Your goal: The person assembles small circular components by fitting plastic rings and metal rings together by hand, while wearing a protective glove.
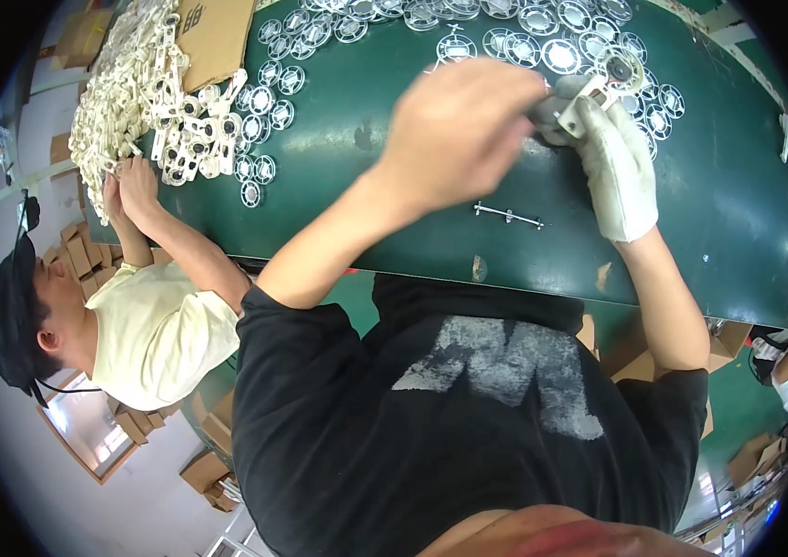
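My right hand (624,186), in a whitish glove with grey fingertips, grips a white plastic bracket (585,108) above the green table. Next to the gloved fingers is a pale ring with a dark round centre (620,71); whether it belongs to the bracket I cannot tell. My bare left hand (463,130) comes in from the left, fingers curled toward the bracket and blurred by motion. What its fingertips hold, if anything, is hidden. On the table below the hands lies a thin metal rod (508,215) with small fittings along it.
Many silver spoked discs (561,56) spread along the far side of the green table (338,200). At the left rise heaped white plastic brackets (134,84) beside a cardboard sheet (215,42). A co-worker (157,325) in a black cap handles that heap.
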Demonstrator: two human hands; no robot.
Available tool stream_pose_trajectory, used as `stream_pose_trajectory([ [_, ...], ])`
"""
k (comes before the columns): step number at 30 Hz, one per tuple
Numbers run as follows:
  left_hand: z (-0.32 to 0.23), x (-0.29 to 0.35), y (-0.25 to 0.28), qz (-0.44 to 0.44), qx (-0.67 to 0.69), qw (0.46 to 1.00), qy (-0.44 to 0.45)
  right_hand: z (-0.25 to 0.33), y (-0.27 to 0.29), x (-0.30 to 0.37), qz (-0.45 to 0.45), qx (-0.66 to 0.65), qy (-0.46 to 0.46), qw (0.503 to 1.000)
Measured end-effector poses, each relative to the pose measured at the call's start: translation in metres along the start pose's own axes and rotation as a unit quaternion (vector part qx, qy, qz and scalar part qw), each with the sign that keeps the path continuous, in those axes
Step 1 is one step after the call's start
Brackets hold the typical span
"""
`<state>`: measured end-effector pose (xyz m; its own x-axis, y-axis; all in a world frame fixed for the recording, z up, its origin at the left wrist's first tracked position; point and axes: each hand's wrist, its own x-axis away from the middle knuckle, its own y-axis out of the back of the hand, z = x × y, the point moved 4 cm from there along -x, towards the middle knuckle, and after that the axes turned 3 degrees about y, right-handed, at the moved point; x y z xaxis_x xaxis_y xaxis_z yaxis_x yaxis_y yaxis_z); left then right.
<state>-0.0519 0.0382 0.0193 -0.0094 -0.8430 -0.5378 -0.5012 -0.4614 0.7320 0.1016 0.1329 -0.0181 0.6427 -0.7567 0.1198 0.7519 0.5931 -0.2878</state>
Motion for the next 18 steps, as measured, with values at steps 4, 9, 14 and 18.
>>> stream_pose_trajectory([
  [4,0.058,0.000,0.014,0.049,-0.155,0.981,0.101,0.006,0.015,-0.005,0.111,0.084,0.006,0.990],
  [9,0.076,0.008,0.002,0.043,-0.158,0.981,0.104,0.015,0.003,0.001,0.124,0.179,0.003,0.976],
  [14,0.074,0.004,-0.005,0.016,-0.128,0.986,0.105,0.007,-0.002,0.004,0.141,0.164,-0.033,0.976],
  [18,0.046,-0.012,0.006,-0.056,0.007,0.993,0.104,0.014,-0.001,0.004,0.133,0.153,-0.076,0.976],
])
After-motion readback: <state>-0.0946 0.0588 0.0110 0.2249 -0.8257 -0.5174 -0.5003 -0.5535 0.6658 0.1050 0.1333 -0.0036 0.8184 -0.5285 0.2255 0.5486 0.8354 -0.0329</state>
